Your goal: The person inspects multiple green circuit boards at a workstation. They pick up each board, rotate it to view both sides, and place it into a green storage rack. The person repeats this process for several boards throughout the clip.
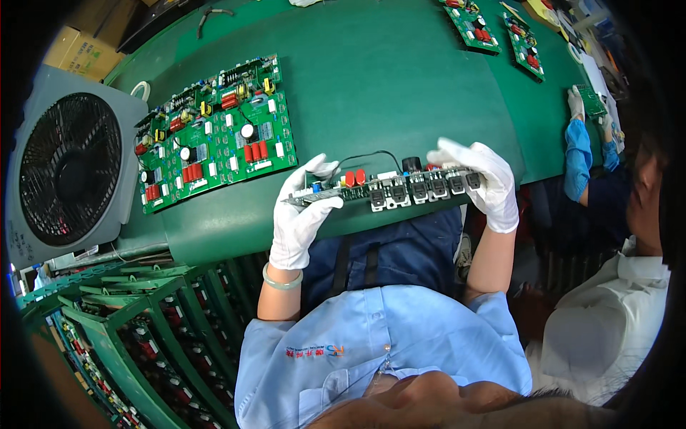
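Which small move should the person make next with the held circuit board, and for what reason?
I would perhaps tilt the held board flat: it shows nearly edge-on between the left hand and the right hand, while the boards at left lie flat on the green table.

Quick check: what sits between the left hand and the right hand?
In the head view, a populated circuit board spans from the left hand to the right hand, with black components lined along its body-facing side.
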Available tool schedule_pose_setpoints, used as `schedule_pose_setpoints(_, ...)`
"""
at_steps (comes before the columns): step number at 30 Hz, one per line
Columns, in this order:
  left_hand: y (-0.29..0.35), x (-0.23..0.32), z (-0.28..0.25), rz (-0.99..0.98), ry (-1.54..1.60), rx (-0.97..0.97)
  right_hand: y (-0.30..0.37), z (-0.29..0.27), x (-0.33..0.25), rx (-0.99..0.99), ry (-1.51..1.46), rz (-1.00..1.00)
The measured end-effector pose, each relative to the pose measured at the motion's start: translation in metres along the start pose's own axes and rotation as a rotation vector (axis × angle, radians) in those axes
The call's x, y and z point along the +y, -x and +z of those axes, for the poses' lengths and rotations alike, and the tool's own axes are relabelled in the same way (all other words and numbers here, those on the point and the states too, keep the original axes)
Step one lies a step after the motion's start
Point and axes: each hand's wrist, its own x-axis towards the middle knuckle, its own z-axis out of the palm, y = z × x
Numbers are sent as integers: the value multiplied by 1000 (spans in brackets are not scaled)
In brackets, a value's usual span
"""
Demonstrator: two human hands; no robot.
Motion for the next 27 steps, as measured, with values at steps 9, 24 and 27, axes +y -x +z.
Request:
schedule_pose_setpoints(9,-8,-1,-27,71,-173,99,56,42,-9,309,307,276)
schedule_pose_setpoints(24,-6,0,-24,48,-178,96,25,128,-33,-460,592,-117)
schedule_pose_setpoints(27,-8,4,-21,45,-196,120,22,118,-34,-512,546,-130)
